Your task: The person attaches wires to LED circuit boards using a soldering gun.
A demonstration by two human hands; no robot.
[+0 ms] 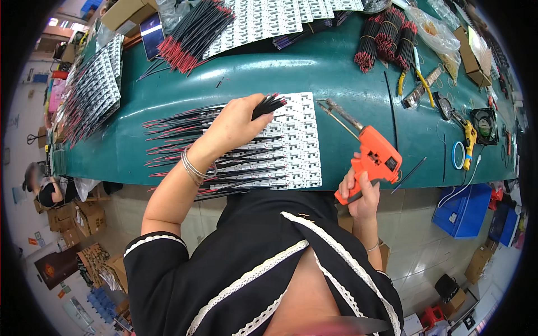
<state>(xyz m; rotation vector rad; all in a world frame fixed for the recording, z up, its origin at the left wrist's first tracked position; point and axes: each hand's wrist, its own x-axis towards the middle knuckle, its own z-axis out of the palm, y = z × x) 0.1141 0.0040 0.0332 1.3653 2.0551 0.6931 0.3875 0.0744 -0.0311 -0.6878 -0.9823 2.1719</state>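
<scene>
My left hand is closed round a small bunch of black wires with reddish tips, just above a white circuit board panel. More black and red wires lie in rows across that panel and stick out past its left side. To the right, my right hand grips the handle of an orange soldering gun. Its metal barrel and thin feed tube point up and left, toward the panel's upper right corner, apart from it. My left forearm hides part of the wires.
On the green table, loose wires and blank panels lie at the back. Wired panels are at the left. Banded wire bundles, yellow-handled pliers and a small fan sit at the right. A blue bin stands below.
</scene>
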